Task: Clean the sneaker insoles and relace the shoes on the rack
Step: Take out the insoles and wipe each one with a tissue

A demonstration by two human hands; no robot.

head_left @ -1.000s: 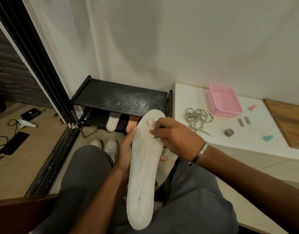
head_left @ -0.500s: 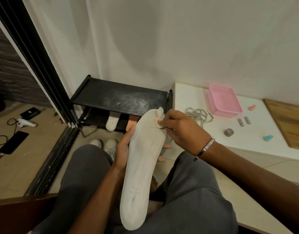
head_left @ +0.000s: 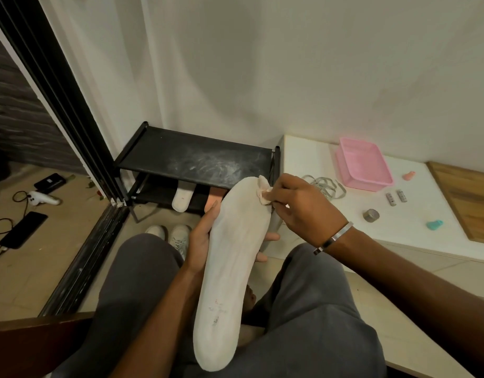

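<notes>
Insole cleaning: your left hand (head_left: 200, 238) grips the long white foam insole (head_left: 232, 268); your right hand (head_left: 303, 211) pinches a small pale cloth wad (head_left: 264, 193) at its toe. Next, wipe heelward, toward the dark marks.

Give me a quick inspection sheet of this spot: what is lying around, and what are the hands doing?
Surface: white low table beside a black shoe rack, whose top shelf shows pale scuffs.
Job's things: white insole held up over the lap; small cloth at its far end; grey laces on the table; sneakers on the floor; two more insoles on the lower shelf.
Clutter: pink tray, two batteries, a small metal roll, teal and peach bits.
Hands: left hand grips the insole; right hand pinches the cloth against it.
Cables: black cable running to a phone on the floor.
Surroundings: white wall, sliding door frame.
</notes>
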